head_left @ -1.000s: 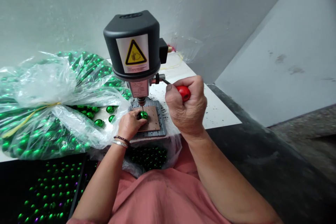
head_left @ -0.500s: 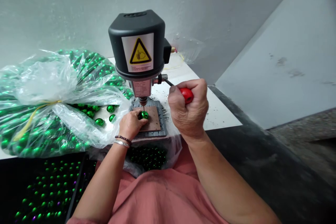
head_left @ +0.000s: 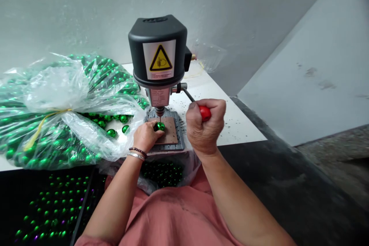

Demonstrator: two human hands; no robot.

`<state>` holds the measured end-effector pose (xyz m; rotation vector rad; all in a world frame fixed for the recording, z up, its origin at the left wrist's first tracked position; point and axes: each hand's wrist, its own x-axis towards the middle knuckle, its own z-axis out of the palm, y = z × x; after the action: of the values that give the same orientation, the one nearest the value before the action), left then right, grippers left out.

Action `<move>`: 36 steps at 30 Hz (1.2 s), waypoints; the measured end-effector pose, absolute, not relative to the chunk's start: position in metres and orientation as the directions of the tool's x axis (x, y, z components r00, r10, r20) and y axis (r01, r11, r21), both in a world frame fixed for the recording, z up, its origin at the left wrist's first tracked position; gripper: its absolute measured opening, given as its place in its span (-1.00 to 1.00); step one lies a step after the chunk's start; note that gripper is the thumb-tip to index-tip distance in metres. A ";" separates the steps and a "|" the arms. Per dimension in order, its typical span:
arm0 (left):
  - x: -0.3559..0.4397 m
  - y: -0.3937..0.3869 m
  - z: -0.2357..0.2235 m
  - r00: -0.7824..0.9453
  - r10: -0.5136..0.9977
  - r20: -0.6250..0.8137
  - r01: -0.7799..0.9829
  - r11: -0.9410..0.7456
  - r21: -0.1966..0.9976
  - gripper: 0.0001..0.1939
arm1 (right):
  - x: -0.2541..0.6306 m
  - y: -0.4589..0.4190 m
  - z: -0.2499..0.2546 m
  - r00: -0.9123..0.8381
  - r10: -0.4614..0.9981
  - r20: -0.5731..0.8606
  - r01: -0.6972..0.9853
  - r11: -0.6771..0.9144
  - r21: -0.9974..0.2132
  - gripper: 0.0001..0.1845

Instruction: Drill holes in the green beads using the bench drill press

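A dark grey bench drill press (head_left: pixel 157 52) with a yellow warning label stands on the white table. Under its thin drill bit (head_left: pixel 160 119), my left hand (head_left: pixel 145 135) pinches a shiny green ball (head_left: pixel 160 126) against a brown board (head_left: pixel 170 132) on the drill's base. The bit's tip meets the top of the ball, or sits just over it; I cannot tell which. My right hand (head_left: pixel 206 125) is wrapped round the red knob (head_left: pixel 205 113) of the drill's feed lever (head_left: pixel 188 95).
On the left lies a tied clear plastic bag (head_left: pixel 52 96) of green balls, with a few loose balls (head_left: pixel 112 133) beside it. Below the base hangs an open bag (head_left: pixel 163 173) of balls. Dark shavings litter the white table (head_left: pixel 239 128). Rows of green balls (head_left: pixel 54 207) sit lower left.
My right hand has lowered the red knob slightly. The left hand still holds the green ball under the bit. The whole view has shifted a little.
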<state>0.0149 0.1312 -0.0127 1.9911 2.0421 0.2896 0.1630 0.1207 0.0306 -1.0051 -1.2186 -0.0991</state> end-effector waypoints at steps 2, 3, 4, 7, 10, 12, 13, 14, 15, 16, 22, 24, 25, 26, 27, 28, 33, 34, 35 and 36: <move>0.015 0.131 -0.012 -0.017 0.998 -0.062 0.942 0.037 0.333 -0.56 | 0.163 0.121 0.022 0.390 0.448 0.804 0.521 0.612 -0.594 -0.90; 0.015 0.131 -0.012 -0.019 0.998 -0.063 0.941 0.039 0.335 -0.56 | 0.162 0.121 0.018 0.385 0.449 0.806 0.508 0.626 -0.591 -0.89; 0.015 0.130 -0.012 -0.022 0.998 -0.061 0.940 0.041 0.337 -0.56 | 0.162 0.121 0.016 0.382 0.443 0.811 0.501 0.638 -0.584 -0.88; 0.015 0.130 -0.013 -0.019 0.999 -0.036 0.936 0.030 0.351 -0.59 | 0.161 0.120 0.022 0.394 0.410 0.822 0.499 0.656 -0.566 -0.90; 0.015 0.131 -0.015 -0.009 1.000 -0.021 0.927 0.017 0.374 -0.59 | 0.161 0.123 0.050 0.407 0.410 0.816 0.503 0.645 -0.575 -0.91; 0.014 0.129 -0.017 -0.008 1.000 -0.017 0.912 0.014 0.409 -0.58 | 0.163 0.128 0.074 0.391 0.464 0.795 0.512 0.608 -0.607 -0.87; 0.013 0.127 -0.017 -0.010 1.000 -0.013 0.899 0.014 0.438 -0.58 | 0.165 0.132 0.084 0.396 0.484 0.780 0.514 0.587 -0.625 -0.85; 0.012 0.124 -0.017 -0.011 1.000 -0.007 0.880 0.013 0.475 -0.58 | 0.166 0.135 0.092 0.387 0.503 0.773 0.520 0.573 -0.633 -0.83; 0.012 0.120 -0.016 -0.011 1.000 -0.003 0.855 0.011 0.518 -0.58 | 0.167 0.138 0.098 0.377 0.512 0.772 0.530 0.564 -0.633 -0.81; 0.011 0.116 -0.015 -0.010 1.000 -0.004 0.825 0.011 0.565 -0.59 | 0.169 0.141 0.101 0.359 0.516 0.778 0.543 0.563 -0.623 -0.80; 0.005 0.082 0.003 0.087 0.995 0.054 0.685 -0.099 0.721 -0.59 | 0.170 0.144 0.094 0.317 0.486 0.814 0.581 0.579 -0.572 -0.73; 0.004 0.073 0.007 0.107 0.989 0.099 0.659 -0.145 0.738 -0.57 | 0.169 0.143 0.093 0.325 0.491 0.808 0.576 0.575 -0.581 -0.73; 0.003 0.069 0.009 0.114 0.987 0.112 0.649 -0.159 0.744 -0.57 | 0.169 0.143 0.093 0.324 0.493 0.808 0.574 0.576 -0.582 -0.73; 0.002 0.065 0.010 0.124 0.985 0.119 0.643 -0.171 0.747 -0.57 | 0.169 0.143 0.094 0.319 0.499 0.806 0.572 0.577 -0.583 -0.74; 0.001 0.062 0.011 0.136 0.983 0.123 0.638 -0.182 0.748 -0.58 | 0.170 0.143 0.095 0.315 0.507 0.802 0.566 0.578 -0.588 -0.74; 0.000 0.059 0.012 0.147 0.981 0.127 0.633 -0.192 0.750 -0.59 | 0.170 0.144 0.096 0.318 0.524 0.790 0.551 0.576 -0.604 -0.75; -0.004 0.047 0.013 0.162 0.979 0.125 0.580 -0.197 0.790 -0.59 | 0.171 0.144 0.097 0.356 0.626 0.694 0.422 0.555 -0.717 -0.77; -0.005 0.046 0.013 0.162 0.978 0.128 0.563 -0.198 0.803 -0.59 | 0.171 0.143 0.096 0.357 0.632 0.688 0.418 0.550 -0.723 -0.77; -0.005 0.044 0.012 0.165 0.977 0.133 0.543 -0.203 0.815 -0.59 | 0.171 0.142 0.096 0.357 0.634 0.686 0.418 0.549 -0.724 -0.77; -0.006 0.043 0.012 0.169 0.976 0.140 0.524 -0.210 0.825 -0.59 | 0.170 0.141 0.095 0.355 0.635 0.686 0.418 0.548 -0.725 -0.76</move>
<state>-0.0063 0.0426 0.0123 1.8228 1.4197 0.9226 0.1701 0.1409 0.0948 -1.0533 -1.2633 0.1804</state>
